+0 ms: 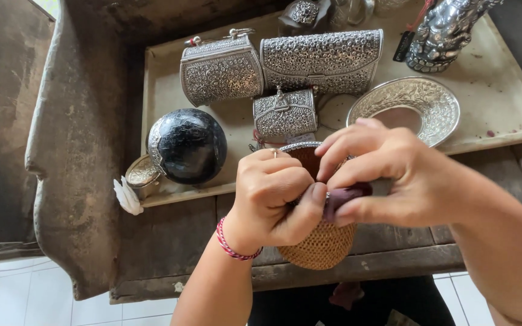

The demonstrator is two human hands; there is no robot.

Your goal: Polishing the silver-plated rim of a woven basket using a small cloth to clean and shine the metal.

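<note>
My left hand [273, 196] and my right hand [388, 178] meet over a small round woven basket purse [324, 244] with a silver rim [300, 147]. The left hand, with a ring and a red cord bracelet [231, 241], pinches at the purse's rim. Fingers of the right hand grip a dark maroon piece [345, 196] against the left thumb. The purse hangs just above the wooden bench's front edge [176, 241]. Much of the purse is hidden behind both hands.
A pale tray [502, 102] holds two ornate silver purses [222, 69] [324, 60], a smaller silver purse [285, 113], a black round silver-trimmed container [187, 146], an embossed silver plate [409, 108] and a silver figurine [445, 30]. A small silver lid [142, 175] and white flower [127, 196] lie left. White tile floor [25, 296] below.
</note>
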